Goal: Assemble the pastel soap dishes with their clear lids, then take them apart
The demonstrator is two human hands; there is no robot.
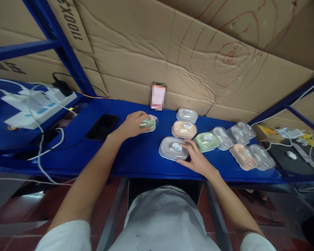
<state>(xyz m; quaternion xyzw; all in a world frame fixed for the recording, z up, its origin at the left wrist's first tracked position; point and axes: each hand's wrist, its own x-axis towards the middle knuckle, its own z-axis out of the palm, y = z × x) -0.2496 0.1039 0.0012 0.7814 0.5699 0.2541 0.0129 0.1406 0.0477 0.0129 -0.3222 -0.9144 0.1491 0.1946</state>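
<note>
My left hand is closed around a green clear-plastic pack on the blue table. Part of a pinkish pack shows just behind it. My right hand grips the right end of a grey oval pack, with fingers over its top edge and thumb at the lower edge. Each pack has a clear rounded cover, a small white oblong part and a round sticker. What is inside I cannot make out for certain. A peach pack and another green pack lie close to my right hand.
More grey and peach packs lie at the right. A black phone lies left of my left arm. A blurred upright thing leans on the cardboard wall. White power strips with cables stand at left; blue frame posts flank the table.
</note>
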